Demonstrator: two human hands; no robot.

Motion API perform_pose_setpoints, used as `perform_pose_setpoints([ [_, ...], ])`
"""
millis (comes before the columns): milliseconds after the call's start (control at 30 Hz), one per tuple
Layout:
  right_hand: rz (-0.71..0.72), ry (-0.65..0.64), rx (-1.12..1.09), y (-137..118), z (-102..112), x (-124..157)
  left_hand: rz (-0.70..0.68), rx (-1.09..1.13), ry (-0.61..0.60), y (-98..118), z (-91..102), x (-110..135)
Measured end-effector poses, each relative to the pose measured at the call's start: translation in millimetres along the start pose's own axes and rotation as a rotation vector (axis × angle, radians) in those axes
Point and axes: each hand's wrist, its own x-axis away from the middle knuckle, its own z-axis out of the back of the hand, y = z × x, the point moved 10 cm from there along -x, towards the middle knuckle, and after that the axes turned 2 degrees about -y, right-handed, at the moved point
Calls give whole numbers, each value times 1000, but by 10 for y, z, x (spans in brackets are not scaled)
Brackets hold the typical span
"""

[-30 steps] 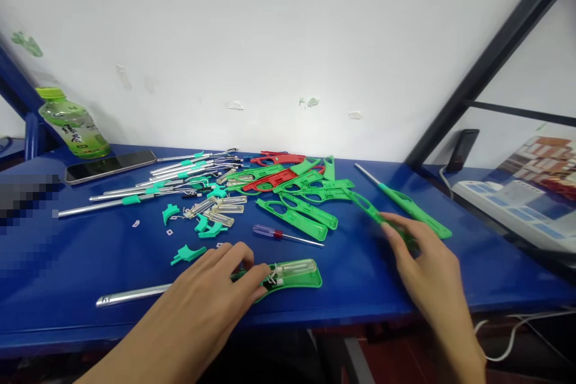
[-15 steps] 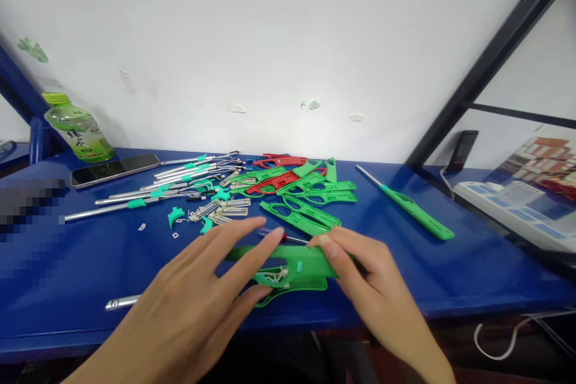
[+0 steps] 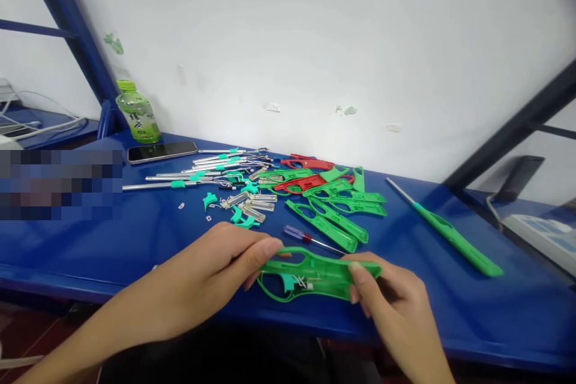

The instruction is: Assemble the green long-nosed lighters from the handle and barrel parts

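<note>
Low over the table's front edge, a green lighter casing (image 3: 324,288) lies between my two hands, its two halves overlapping and out of line. A teal trigger (image 3: 288,282) and thin white wires show in the gap. My left hand (image 3: 220,273) pinches the end with the finger loop, thumb on top. At the opposite end, my right hand (image 3: 396,300) grips the casing between thumb and fingers. Just beyond it lies a screwdriver (image 3: 294,232) with a clear purplish handle and red collar. My left hand hides the lighter's metal tube.
Behind are green half shells (image 3: 321,223), red shells (image 3: 299,183), clear fuel tanks (image 3: 263,198), loose teal triggers (image 3: 209,200) and metal tubes with wires (image 3: 157,185). A whole green lighter (image 3: 459,243) lies right. A phone (image 3: 162,152) and a bottle (image 3: 138,117) stand back left.
My left hand's fingers, spread over the casing before, now pinch its loop end. The upper half has shifted, exposing the trigger. My view has swung left and tilted.
</note>
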Motion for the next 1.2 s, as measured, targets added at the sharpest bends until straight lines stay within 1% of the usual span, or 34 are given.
perform_pose_setpoints([
  [100,-74,-19,4,124,-7,29,142,261,-23,-162,-2,-19],
  [167,-109,-34,-6,191,-13,39,194,403,-75,-241,-51,-23],
  [200,-120,-40,-10,212,-14,42,206,438,-98,-263,-69,-24],
  [333,-159,-87,-32,263,-55,71,250,446,-143,-315,-110,-19],
  [433,-255,-91,-101,341,-78,125,290,428,-136,-382,-133,-18],
  [533,-334,-73,-262,414,-112,163,311,402,-123,-475,-147,-31],
  [633,-348,-94,-485,451,-185,160,318,408,-130,-540,-173,-53],
  [700,-373,-84,-577,501,-198,161,316,412,-135,-545,-190,-64],
  [767,-389,-48,-605,546,-167,161,308,409,-132,-521,-196,-72],
  [867,-366,-4,-544,557,-80,152,295,401,-113,-455,-180,-69],
  [1033,-302,47,-410,519,53,149,250,422,-143,-304,-159,-48],
  [1100,-312,81,-394,516,76,167,226,388,-128,-264,-121,-45],
  [1200,-378,102,-411,547,46,203,190,309,-83,-230,-59,-44],
])
